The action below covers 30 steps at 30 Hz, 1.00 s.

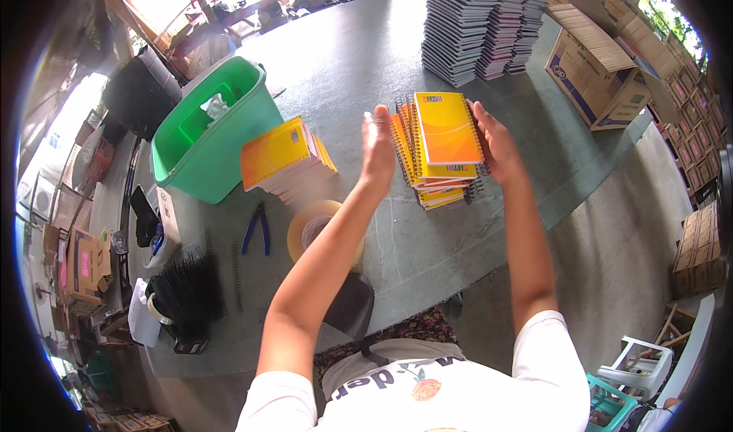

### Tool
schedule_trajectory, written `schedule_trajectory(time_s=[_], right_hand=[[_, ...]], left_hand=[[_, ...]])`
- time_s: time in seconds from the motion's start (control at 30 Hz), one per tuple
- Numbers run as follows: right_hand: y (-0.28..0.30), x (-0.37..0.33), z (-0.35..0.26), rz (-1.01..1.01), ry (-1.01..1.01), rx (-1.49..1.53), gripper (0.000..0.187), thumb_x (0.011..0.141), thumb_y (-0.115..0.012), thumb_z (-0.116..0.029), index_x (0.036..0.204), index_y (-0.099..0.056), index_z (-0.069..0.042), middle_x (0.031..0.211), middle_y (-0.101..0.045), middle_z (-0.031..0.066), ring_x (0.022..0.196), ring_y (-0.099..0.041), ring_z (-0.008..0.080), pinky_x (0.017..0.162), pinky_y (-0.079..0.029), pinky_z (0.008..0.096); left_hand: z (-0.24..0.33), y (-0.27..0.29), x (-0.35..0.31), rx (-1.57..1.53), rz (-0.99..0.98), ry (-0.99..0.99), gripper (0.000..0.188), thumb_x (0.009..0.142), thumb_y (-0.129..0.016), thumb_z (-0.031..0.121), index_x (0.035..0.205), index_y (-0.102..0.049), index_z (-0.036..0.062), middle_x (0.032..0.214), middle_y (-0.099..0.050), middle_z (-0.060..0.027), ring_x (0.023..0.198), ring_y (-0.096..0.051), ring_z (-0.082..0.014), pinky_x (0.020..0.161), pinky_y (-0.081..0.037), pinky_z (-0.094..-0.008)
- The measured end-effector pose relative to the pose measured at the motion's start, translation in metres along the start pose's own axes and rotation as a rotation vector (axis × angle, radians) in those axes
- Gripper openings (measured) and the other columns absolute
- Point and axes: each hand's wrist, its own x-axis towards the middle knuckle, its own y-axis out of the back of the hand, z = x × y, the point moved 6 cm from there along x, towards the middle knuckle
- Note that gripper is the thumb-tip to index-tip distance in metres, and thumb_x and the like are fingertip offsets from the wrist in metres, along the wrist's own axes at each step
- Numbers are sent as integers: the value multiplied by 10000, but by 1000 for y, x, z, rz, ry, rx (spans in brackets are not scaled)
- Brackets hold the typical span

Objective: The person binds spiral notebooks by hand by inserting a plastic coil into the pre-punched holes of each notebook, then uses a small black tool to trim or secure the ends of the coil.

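Note:
A stack of yellow and orange spiral notebooks [447, 130] lies on the green table in front of me, its lower books stepped and not squared up. My left hand [378, 146] stands on edge just left of the stack, fingers stretched out, with a narrow gap to the coils. On the other side my right hand [496, 143] is open against or very close to the stack's right edge. Left of my left hand sits a pile of yellow-covered booklets [284, 156], punched along one edge, with no coil visible.
A green bin [217, 130] stands at the left, with blue pliers [256, 228], a tape roll [304, 230] and black wire coils [187, 291] nearer me. Tall notebook stacks [462, 31] and an open carton [592, 73] fill the far right. The table [427, 249] has a curved near edge.

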Motion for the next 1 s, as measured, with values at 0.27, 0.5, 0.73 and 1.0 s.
schedule_trajectory(time_s=[0.27, 0.5, 0.73, 1.0], right_hand=[[10, 5, 1, 18, 59, -366, 702, 919, -543, -395, 1456, -294, -16, 1426, -418, 151, 1297, -424, 233, 1061, -331, 306], [-37, -109, -91, 109, 899, -631, 512, 923, -562, -326, 1331, -481, -28, 1387, -469, 159, 1321, -411, 231, 1071, -345, 382], [-229, -126, 25, -316, 1189, -1346, 472, 750, -639, -88, 1216, -575, -44, 1136, -640, 149, 1084, -608, 279, 1014, -418, 397], [-229, -108, 63, -457, 851, -1505, 214, 725, -634, -53, 934, -595, -73, 863, -657, 52, 840, -646, 213, 709, -490, 346]], left_hand=[[-18, -11, 7, 423, -107, 66, 994, 830, -257, 789, 1504, -116, 72, 1551, -68, -224, 1444, 8, -353, 1158, -25, -462], [84, 189, -67, 1748, 174, -467, 620, 854, -615, 347, 1377, -427, 71, 1414, -409, -179, 1369, -308, -316, 1133, -196, -462], [112, 153, -128, 1561, 35, -515, 321, 772, -589, 34, 1088, -606, -14, 1044, -645, -167, 1032, -593, -324, 960, -422, -438], [80, 298, -268, 1535, 296, 105, 206, 865, -643, 177, 842, -588, -20, 838, -631, -227, 790, -631, -384, 689, -491, -455]])
